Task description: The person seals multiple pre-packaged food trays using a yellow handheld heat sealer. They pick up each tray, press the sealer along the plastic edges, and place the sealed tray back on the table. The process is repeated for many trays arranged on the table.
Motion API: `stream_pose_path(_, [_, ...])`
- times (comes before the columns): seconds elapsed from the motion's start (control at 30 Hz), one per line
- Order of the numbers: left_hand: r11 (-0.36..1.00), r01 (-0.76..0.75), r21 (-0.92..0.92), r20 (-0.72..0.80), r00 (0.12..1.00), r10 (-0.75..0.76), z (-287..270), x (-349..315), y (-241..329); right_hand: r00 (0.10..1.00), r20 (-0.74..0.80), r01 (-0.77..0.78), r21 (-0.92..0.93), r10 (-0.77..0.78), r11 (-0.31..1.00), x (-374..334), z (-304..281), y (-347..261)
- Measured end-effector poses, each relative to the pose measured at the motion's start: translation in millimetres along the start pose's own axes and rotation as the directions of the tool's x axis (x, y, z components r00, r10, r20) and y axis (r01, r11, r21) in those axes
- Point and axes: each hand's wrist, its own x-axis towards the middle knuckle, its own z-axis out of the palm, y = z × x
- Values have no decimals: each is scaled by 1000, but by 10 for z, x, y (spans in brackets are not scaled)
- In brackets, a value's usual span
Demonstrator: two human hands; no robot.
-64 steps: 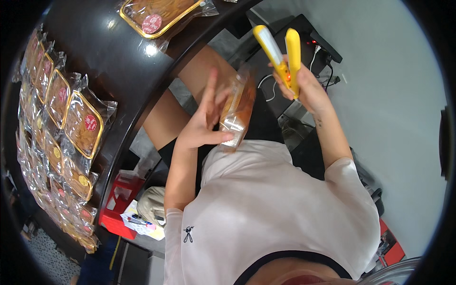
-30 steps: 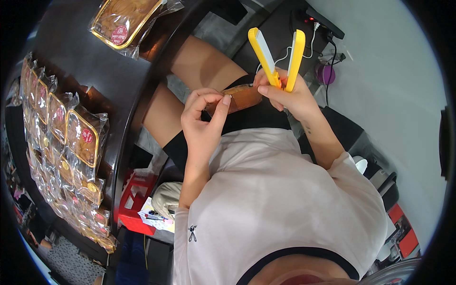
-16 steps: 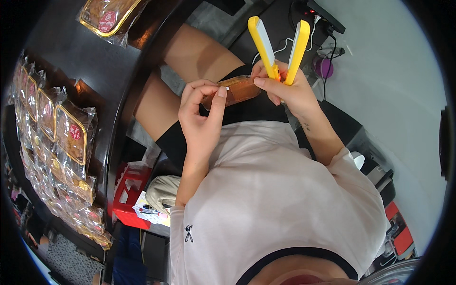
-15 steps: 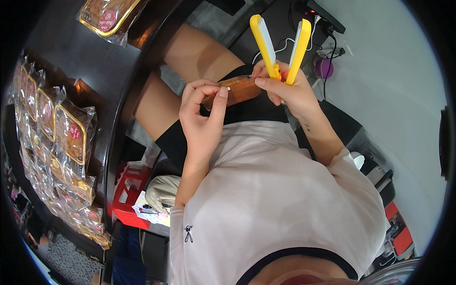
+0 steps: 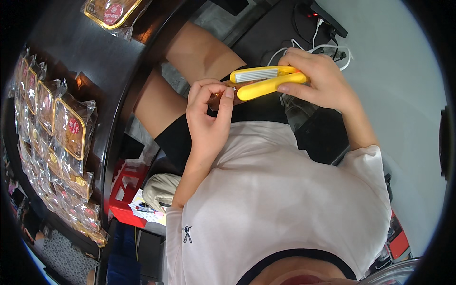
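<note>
My left hand (image 5: 209,107) is closed, pinching a clear-wrapped brown pastry packet (image 5: 215,101) above my lap between thumb and fingers. In my right hand (image 5: 323,78) is a small yellow hair iron (image 5: 271,88), gripped at its hinged end. Its jaws point left and stand slightly apart, with a ridged pale plate showing on the far jaw. They lie over the packet's right part and hide much of it. Whether the film lies between the plates, I cannot tell.
To the left, a dark table (image 5: 111,71) bears rows of wrapped pastries (image 5: 70,128), with another pastry packet (image 5: 111,12) at its far end. A red plastic crate (image 5: 127,194) stands below. White cable (image 5: 344,50) loops beyond my right hand, near a black power strip (image 5: 327,19).
My right hand has let go of the packet and moved right. The hair iron has swung from upright to pointing left, its jaws closer together over the packet. My left hand keeps its pinch.
</note>
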Motion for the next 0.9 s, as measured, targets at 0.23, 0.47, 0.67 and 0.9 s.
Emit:
stream_pose_path(0.23, [978, -131, 161, 25, 991, 128, -61, 1, -67, 993, -9, 118, -77, -119, 990, 105, 13, -34])
stream_pose_path(0.47, [991, -26, -132, -8, 1000, 26, -149, 40, -159, 998, 8, 62, -3, -62, 998, 88, -45, 22])
stream_pose_path(0.67, [963, 48, -267, 12, 999, -46, -168, 13, -186, 996, 88, 32, 3, -32, 999, 58, -86, 31])
stream_pose_path(0.9, [961, 57, -272, 31, 998, -50, -153, 41, -155, 987, 65, 147, 44, -150, 988, 216, -16, 41])
